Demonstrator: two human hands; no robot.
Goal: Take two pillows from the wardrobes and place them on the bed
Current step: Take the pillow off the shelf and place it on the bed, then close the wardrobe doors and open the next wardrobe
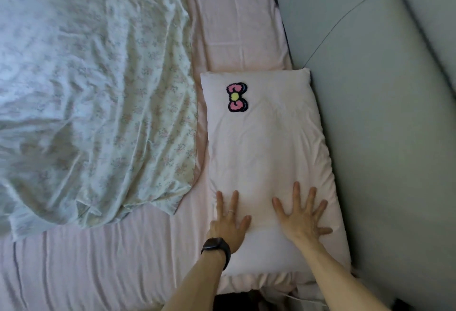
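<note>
Pillow [266, 152] with pink bow patch [237, 97], both hands flat on it

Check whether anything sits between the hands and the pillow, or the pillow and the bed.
Nothing visible does. The left hand and right hand lie flat on the pillow, which already rests on the bed beside the headboard.
</note>
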